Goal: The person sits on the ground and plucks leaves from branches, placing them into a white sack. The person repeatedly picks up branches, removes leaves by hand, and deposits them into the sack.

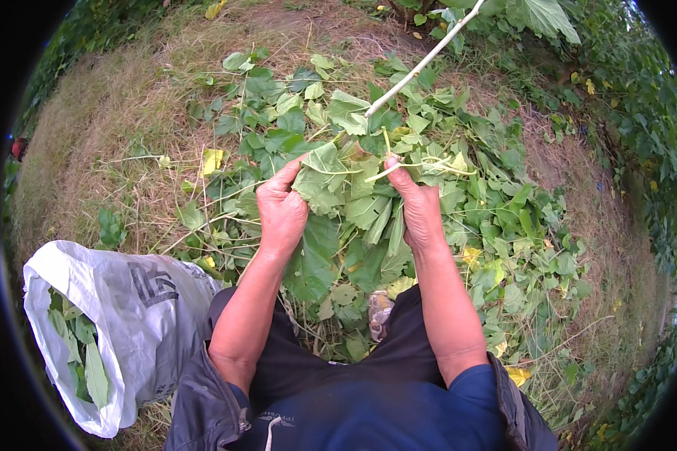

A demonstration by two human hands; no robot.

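Both hands hold a loose bunch of green leaves (347, 183) in front of my body, above a wide heap of cut leaves. My left hand (282, 208) grips the bunch at its left edge, with the fingertips hidden behind the leaves. On the other side, my right hand (417, 208) presses its thumb on several pale leaf stalks (429, 164), its fingers hidden underneath. Large leaves hang down between the wrists. Just beyond the hands, the lower end of a pale bare stick (423, 62) meets the leaves.
A white woven plastic sack (158, 304) with green leaves (76, 349) in its open mouth lies at my left. The leaf heap (502, 237) spreads ahead and to the right over dry grass (90, 146). Leafy bushes (649, 113) stand along the right. A shoe (379, 315) shows between my arms.
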